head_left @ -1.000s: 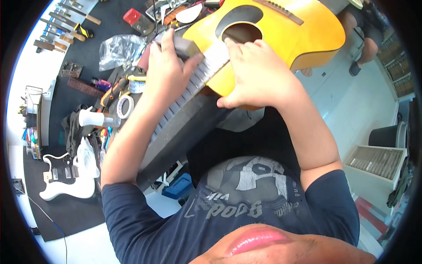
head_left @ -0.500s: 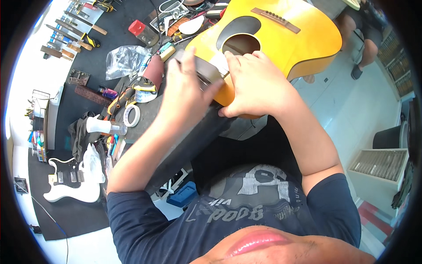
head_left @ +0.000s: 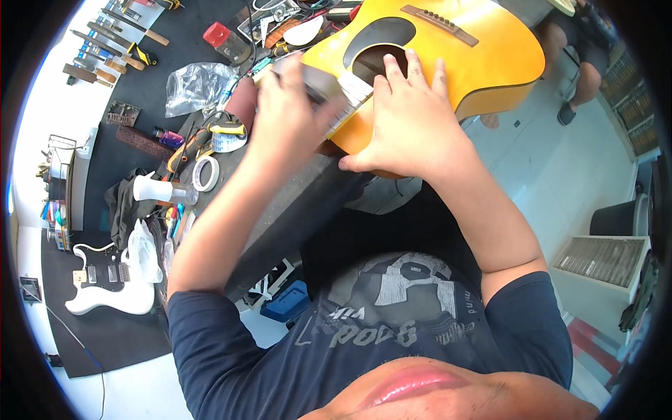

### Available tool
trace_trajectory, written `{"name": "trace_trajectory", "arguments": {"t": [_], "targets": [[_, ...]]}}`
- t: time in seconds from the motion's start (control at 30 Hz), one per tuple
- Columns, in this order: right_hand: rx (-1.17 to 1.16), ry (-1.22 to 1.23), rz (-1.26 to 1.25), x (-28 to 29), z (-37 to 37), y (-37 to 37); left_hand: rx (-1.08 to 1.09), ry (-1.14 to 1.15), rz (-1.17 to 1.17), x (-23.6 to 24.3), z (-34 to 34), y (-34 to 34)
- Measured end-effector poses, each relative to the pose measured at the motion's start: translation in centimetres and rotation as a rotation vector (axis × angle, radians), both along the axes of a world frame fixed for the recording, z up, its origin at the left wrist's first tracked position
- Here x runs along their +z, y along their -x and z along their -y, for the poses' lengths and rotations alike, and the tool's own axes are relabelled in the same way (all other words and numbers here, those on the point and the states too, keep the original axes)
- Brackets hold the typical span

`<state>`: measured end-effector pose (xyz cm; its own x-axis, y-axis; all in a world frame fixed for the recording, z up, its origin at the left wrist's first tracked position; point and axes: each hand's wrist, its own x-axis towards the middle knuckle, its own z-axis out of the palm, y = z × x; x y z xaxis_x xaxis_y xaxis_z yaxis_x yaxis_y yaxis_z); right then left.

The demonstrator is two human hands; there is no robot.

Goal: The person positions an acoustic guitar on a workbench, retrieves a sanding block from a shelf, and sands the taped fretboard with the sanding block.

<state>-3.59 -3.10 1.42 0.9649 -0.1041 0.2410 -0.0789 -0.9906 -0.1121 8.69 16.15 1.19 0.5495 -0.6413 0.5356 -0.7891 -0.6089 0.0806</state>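
Since the black workbench [head_left: 294, 192] is the biggest thing here, start there: the yellow acoustic guitar [head_left: 490, 59] sits face up at its far end, though I can't tell what's supporting the body underneath. My guess is it's bulky but pretty light for its size, stiff overall, with a thin top that'd dent or scratch easily. Looks glossy, so probably a bit slippery too. I'd steady it by the body's edge near the neck and keep weight off the sound hole [head_left: 378, 64]. The right hand [head_left: 418, 129] is spread over the top there, fingertips by the hole, thumb at the near edge. The left hand [head_left: 287, 119] is blurry, but it's gripping a grey block [head_left: 320, 84] across its sides, over the neck end. Block seems rigid and easy to hold; sides are your best bet. The little white patch [head_left: 355, 89] beside it looks thin, maybe flimsy.
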Motion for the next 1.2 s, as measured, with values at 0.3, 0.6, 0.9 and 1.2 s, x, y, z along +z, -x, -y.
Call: {"name": "trace_trajectory", "arguments": {"t": [0.3, 0.6, 0.9, 1.2], "targets": [[0.009, -0.036, -0.071, 0.9, 0.3, -0.2, 0.106, 0.012, -0.171, 0.9, 0.8, -0.3], [0.016, -0.036, -0.02, -0.2, 0.4, -0.5, -0.03, -0.002, -0.007, -0.2, 1.6, 1.4], [0.025, -0.035, 0.003, -0.3, 0.4, -0.2, 0.14, 0.022, -0.125, 0.7, 2.0, -1.1], [0.051, -0.055, -0.133, 1.2, 0.3, -0.2, -0.064, -0.036, 0.118, -0.7, 2.4, 1.3]]}}
